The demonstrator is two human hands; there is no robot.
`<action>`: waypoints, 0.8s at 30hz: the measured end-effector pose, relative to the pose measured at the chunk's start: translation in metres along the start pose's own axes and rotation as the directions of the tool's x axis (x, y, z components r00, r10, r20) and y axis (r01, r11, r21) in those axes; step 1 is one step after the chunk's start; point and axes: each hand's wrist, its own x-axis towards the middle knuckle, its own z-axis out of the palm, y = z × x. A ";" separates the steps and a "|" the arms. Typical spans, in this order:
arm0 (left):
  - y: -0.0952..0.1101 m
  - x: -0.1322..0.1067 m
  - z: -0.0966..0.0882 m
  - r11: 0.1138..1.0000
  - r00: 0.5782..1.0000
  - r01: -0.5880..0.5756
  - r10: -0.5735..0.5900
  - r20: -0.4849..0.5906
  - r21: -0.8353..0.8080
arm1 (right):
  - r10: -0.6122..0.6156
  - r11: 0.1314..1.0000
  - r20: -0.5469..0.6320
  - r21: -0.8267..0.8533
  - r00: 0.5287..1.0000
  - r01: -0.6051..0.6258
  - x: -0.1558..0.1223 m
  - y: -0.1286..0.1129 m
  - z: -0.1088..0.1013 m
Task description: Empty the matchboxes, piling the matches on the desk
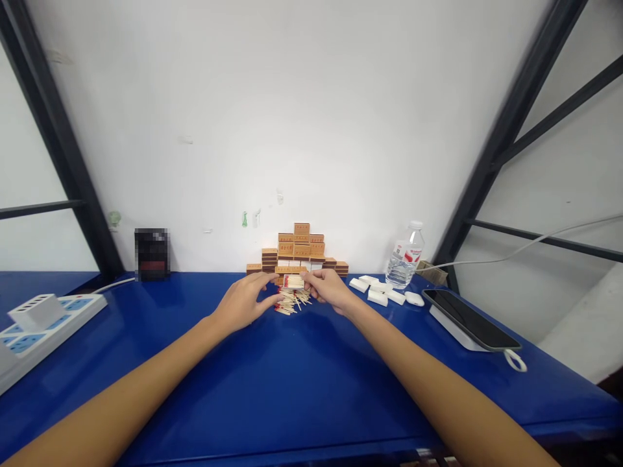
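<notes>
My right hand [331, 289] pinches the right end of a small matchbox tray [294, 282] filled with red-tipped matches. Fingers apart, my left hand [243, 301] is at the left of the tray, with its thumb by a heap of loose matches [288, 305] on the blue table. I cannot tell whether the left fingertips touch the tray. Just behind, orange-brown matchboxes [302, 250] are stacked in a stepped pile, its lower middle partly hidden by the tray and hands.
Several small white boxes [378, 297] lie to the right, beside a water bottle [403, 263] and a white rounded case [414, 299]. Farther right, a phone [470, 318] rests on a white block. On the left are a power strip [58, 327] and a black box [152, 256] against the wall.
</notes>
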 end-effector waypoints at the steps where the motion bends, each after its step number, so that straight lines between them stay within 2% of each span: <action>1: 0.000 0.000 0.000 1.000 1.000 -0.004 0.004 -0.008 0.023 | 0.003 1.000 -0.046 -0.022 0.999 -0.004 0.002 0.001 -0.004; 5: -0.004 -0.001 -0.001 0.995 0.999 -0.033 0.033 -0.006 0.099 | -0.031 0.989 -0.143 -0.147 0.989 0.009 0.008 0.008 -0.019; 10: -0.008 -0.001 0.000 0.989 0.998 -0.064 0.064 0.001 0.133 | -0.090 0.974 -0.103 -0.215 0.991 0.066 0.009 0.016 -0.020; 15: -0.010 -0.001 -0.001 0.982 0.997 -0.049 0.037 0.067 0.184 | -0.188 0.937 -0.071 -0.313 0.980 0.157 0.009 0.019 -0.015; 20: -0.010 -0.001 -0.002 0.986 0.996 -0.039 0.026 0.080 0.164 | -0.357 0.814 -0.042 -0.504 0.933 0.289 0.007 0.019 -0.016; 24: -0.011 -0.002 -0.002 0.989 0.997 -0.037 0.027 0.072 0.143 | -0.429 0.714 0.025 -0.603 0.903 0.356 0.003 0.014 -0.017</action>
